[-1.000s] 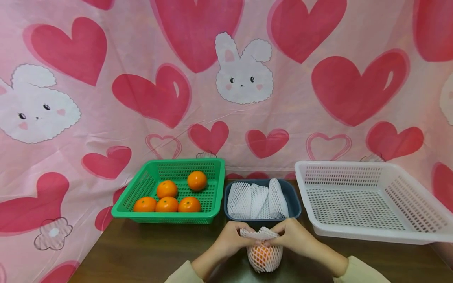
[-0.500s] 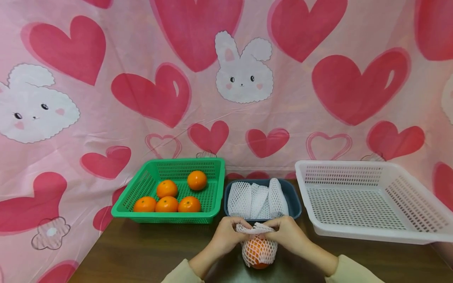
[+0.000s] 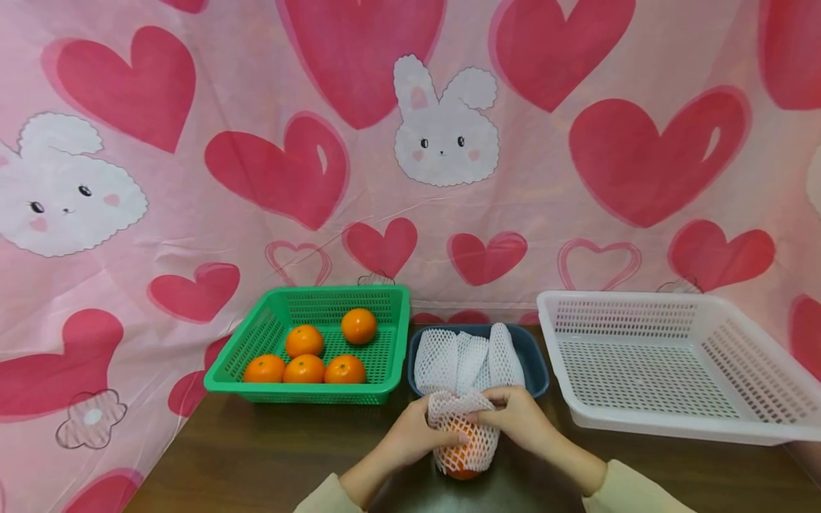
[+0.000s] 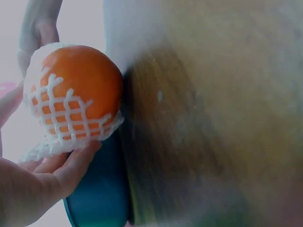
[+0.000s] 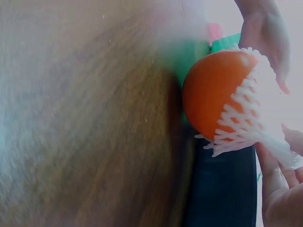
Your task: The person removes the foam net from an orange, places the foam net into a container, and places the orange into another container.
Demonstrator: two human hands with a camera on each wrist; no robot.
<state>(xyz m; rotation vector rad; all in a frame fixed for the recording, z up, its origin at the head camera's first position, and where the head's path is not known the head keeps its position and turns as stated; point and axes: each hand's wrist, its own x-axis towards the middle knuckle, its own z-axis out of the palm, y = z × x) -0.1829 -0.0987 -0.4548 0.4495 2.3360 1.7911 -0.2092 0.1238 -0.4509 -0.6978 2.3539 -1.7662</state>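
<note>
Both hands hold an orange (image 3: 462, 474) in a white foam net sleeve (image 3: 482, 443), low in front of the blue tray. My left hand (image 3: 410, 431) grips it from the left, its thumb across the net on the near side. My right hand (image 3: 521, 419) pinches the net's upper right side between thumb and fingers. In the left wrist view the underside of the orange (image 4: 97, 78) is bare, with the net's (image 4: 64, 118) open edge partway round it. The right wrist view also shows the orange (image 5: 213, 94) sticking out of the sleeve.
At the left, a green basket (image 3: 301, 393) holds several oranges (image 3: 304, 369). Folded foam nets (image 3: 471, 360) lie in a dark blue tray (image 3: 539, 367) right behind the hands. A white basket (image 3: 648, 381) stands at the right on the brown table (image 3: 256, 456), before a heart-patterned cloth.
The orange and sleeve have moved up and slightly left, close to the tray. My left thumb has come down over the net's front, and my right hand has shifted to its upper right.
</note>
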